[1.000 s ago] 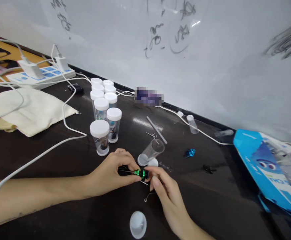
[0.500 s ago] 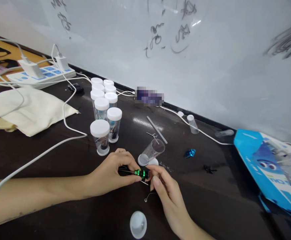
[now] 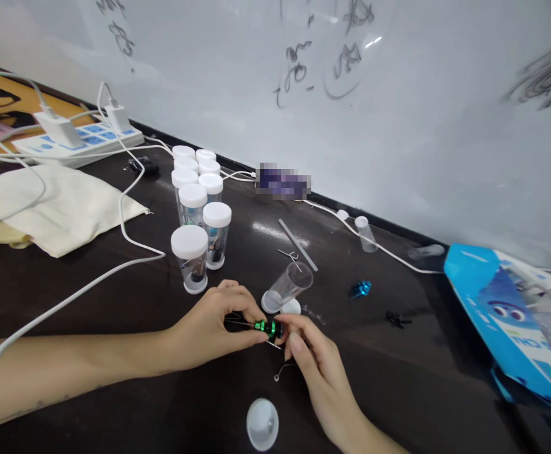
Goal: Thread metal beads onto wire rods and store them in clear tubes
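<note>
Between thumb and fingers, my left hand (image 3: 226, 318) pinches a small green-and-black cylindrical part (image 3: 266, 328), with thin metal rods running back under the palm. My right hand (image 3: 318, 366) has its fingertips closed at the part's black end; the exact contact is partly hidden. Just below the fingers lies a thin wire with a small looped end (image 3: 277, 378). Beyond my hands a clear plastic jar (image 3: 294, 284) rests tipped on its side, a white lid (image 3: 291, 306) beside it. Closer to me is a small translucent cup (image 3: 262, 424) with something small inside.
White-lidded jars (image 3: 189, 243) stand grouped at the left. Right of centre lie a blue metal part (image 3: 362, 289) and a small black part (image 3: 397, 320). A blue bag (image 3: 497, 302) occupies the right edge. White cables (image 3: 128, 236) cross the dark table near a power strip (image 3: 96, 142).
Almost nothing differs. The green-and-black part appears slightly turned or shifted between my fingers, and both hands keep their places.
</note>
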`<action>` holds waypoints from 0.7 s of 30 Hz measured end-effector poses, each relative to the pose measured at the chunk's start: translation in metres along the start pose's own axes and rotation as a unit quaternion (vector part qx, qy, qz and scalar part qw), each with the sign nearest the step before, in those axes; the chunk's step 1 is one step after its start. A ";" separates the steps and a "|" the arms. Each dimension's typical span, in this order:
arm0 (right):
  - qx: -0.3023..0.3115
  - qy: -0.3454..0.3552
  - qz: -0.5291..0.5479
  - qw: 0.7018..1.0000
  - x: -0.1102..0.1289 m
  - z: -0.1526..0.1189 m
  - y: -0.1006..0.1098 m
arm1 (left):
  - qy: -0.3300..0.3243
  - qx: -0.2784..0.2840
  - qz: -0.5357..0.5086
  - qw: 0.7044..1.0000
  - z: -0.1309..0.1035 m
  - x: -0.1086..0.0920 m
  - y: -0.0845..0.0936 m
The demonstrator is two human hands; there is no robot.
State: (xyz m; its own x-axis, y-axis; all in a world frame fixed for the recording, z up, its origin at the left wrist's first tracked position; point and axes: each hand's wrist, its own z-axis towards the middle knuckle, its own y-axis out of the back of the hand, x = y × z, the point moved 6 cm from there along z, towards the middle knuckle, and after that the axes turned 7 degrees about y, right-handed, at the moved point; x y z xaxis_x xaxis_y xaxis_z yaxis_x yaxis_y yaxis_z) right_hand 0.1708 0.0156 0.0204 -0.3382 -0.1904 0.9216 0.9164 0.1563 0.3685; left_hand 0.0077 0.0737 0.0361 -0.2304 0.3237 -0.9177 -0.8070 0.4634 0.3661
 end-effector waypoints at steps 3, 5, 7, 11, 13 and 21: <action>0.006 -0.001 -0.002 1.000 0.000 0.000 0.000 | 0.002 -0.001 0.003 1.000 0.000 0.001 0.000; 0.016 0.000 -0.001 1.000 0.000 0.000 -0.001 | 0.002 -0.001 0.003 1.000 -0.001 0.001 0.000; 0.017 0.003 0.000 1.000 0.001 0.000 -0.001 | 0.003 -0.002 0.003 1.000 -0.001 0.001 0.000; -0.005 0.000 -0.005 1.000 -0.001 0.000 0.001 | 0.000 -0.002 0.002 1.000 -0.001 0.000 0.000; 0.000 -0.002 -0.002 1.000 -0.001 -0.001 0.000 | -0.002 -0.002 0.003 1.000 -0.001 0.000 0.000; -0.001 -0.003 0.000 1.000 -0.001 0.000 0.000 | -0.003 0.001 0.007 1.000 -0.001 0.000 0.000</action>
State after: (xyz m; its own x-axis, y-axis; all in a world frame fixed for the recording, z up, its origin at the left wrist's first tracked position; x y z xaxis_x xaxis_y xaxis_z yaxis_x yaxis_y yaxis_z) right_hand 0.1715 0.0154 0.0193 -0.3392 -0.1842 0.9225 0.9169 0.1546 0.3680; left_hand 0.0069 0.0727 0.0358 -0.2374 0.3352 -0.9117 -0.8023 0.4614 0.3786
